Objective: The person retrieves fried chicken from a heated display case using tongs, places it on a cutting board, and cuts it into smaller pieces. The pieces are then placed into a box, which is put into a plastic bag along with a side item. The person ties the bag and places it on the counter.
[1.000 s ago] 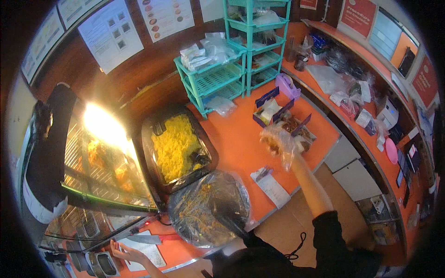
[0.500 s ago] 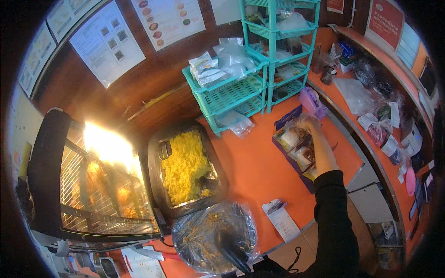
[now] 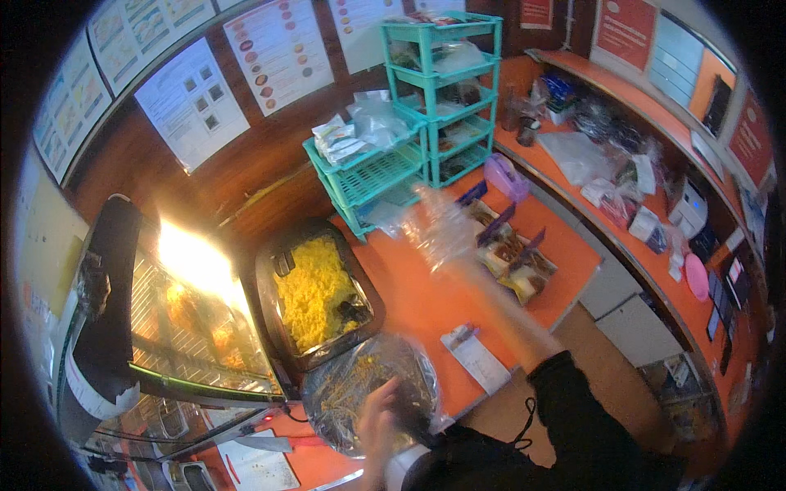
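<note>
My right hand [image 3: 440,233], blurred and wrapped in shiny clear plastic film, is over the counter beside a clear plastic bag [image 3: 386,217] at the teal basket's foot. Whether it grips anything is hidden by the blur. To its right stands a box [image 3: 517,260] with purple flaps, holding wrapped food in compartments. My left hand [image 3: 378,421], also blurred, has its fingers stretched out with nothing visible in them. It is over the edge of a plastic-lined round bowl [image 3: 344,409] with brown bits and a dark handle. A black tray [image 3: 266,303] of yellow rice [image 3: 315,286] lies behind the bowl.
A lit glass food warmer [image 3: 205,327] stands at left. Teal baskets [image 3: 360,176] and a teal rack [image 3: 442,82] stand at the back, near a purple tape dispenser [image 3: 506,177]. A paper slip [image 3: 476,360] lies in front. Bags and a printer [image 3: 688,209] line the right shelf.
My right hand has moved left, out of the box toward the bag by the baskets. The box's purple flaps now stand up. My left hand has come into view over the bowl.
</note>
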`<state>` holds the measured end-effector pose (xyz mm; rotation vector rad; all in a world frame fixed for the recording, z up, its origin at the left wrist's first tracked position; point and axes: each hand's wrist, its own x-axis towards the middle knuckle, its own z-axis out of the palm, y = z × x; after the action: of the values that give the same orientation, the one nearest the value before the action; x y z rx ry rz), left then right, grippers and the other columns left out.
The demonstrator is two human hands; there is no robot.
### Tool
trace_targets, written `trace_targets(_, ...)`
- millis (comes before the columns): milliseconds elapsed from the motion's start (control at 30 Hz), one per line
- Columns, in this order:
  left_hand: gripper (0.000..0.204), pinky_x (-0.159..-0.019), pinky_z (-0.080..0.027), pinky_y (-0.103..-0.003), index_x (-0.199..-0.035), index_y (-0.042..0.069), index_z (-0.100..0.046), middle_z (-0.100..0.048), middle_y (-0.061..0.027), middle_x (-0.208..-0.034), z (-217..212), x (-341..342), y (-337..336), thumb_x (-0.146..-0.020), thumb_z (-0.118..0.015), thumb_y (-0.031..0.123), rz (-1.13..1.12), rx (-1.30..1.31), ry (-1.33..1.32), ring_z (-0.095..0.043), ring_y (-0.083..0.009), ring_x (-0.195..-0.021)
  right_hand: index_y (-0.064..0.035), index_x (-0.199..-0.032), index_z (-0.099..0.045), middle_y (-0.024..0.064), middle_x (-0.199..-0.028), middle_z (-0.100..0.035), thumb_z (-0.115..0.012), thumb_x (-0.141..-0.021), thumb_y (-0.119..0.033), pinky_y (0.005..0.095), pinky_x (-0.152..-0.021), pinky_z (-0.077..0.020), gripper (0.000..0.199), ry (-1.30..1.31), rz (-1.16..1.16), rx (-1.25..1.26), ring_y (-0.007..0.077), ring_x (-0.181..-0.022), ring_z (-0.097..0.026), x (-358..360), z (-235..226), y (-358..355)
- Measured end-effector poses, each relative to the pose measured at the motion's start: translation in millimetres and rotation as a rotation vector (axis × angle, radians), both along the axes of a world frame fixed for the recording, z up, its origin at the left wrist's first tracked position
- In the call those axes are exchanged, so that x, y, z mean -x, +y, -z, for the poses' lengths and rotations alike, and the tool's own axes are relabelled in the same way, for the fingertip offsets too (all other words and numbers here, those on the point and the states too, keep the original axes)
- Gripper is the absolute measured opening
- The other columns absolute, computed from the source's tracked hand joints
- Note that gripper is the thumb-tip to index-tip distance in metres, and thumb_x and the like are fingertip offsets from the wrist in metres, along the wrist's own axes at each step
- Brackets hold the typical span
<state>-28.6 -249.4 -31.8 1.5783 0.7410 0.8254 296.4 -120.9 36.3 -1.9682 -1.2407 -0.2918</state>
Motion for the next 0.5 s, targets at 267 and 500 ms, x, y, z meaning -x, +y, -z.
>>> trace_targets(267,0.072,-0.119,-0.022,-0.038,-0.151,-0.003,-0.026,-0.037,-0.0147,-0.153,3,-5,-70,-0.097,-0.038,0.043,-0.164,0.537,-0.762,-0.032,-0.0259,-0.143,-0.0192,-0.153,-0.032,0.0121,-0.154,-0.038,-0.037,-0.101,-0.047,0.0502,-0.117,-0.0237,0.060,-0.047,-0.106,0.244,0.0297,-0.143,-0.031,228,9,-88)
trace_targets(500,0.058,-0.103,-0.042,-0.042,-0.137,0.006,-0.045,-0.053,-0.0121,-0.134,24,27,-43,-0.095,-0.045,0.046,-0.429,0.530,-0.839,-0.052,-0.0259,-0.122,-0.0049,-0.130,-0.060,0.0206,-0.146,-0.045,-0.050,-0.098,-0.027,0.0450,-0.114,-0.0325,0.040,0.136,-0.736,-0.201,0.0318,-0.139,-0.039,277,82,-140)
